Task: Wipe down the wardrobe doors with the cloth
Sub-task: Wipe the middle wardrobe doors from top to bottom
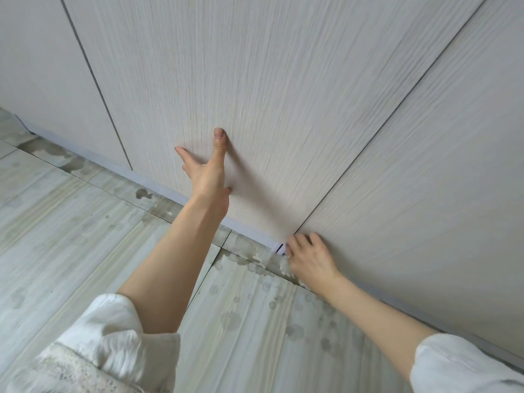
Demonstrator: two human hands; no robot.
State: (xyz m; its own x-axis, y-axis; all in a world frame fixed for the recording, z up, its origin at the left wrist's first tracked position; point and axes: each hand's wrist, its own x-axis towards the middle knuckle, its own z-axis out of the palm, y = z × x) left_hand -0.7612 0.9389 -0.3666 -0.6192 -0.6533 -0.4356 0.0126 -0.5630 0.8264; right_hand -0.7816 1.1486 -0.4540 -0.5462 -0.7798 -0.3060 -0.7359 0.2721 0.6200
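Wardrobe doors (255,80) — pale, wood-grained panels with fine vertical streaking, three visible, parted by thin dark seams and closed flush. Middle door: the landmark for all that follows. Left hand (208,168), bare forearm reaching out of a rolled white sleeve (113,341): fingers spread and straight, thumb pointing up the panel, forefinger angled off to the left, fingertips touching the lower part of the middle door, holding nothing. Right hand (309,258), likewise from a white sleeve: down at the bottom right corner of the middle door, where the seam to the next panel meets the plinth, fingers curled inward at the door's lower edge. Cloth (279,248) — only a small pale lilac scrap shows, just left of the right hand's fingers, lying at the foot of the seam against the plinth; whether the fingers actually pinch it or merely sit beside it cannot be told from here. Plinth (158,181): a grey-lilac strip running beneath the doors along their whole length. Floor (71,236): pale streaked tiles with dark grout lines, blotched with darker grey patches and spots, thickest below the middle door's right corner and along the plinth to the left.
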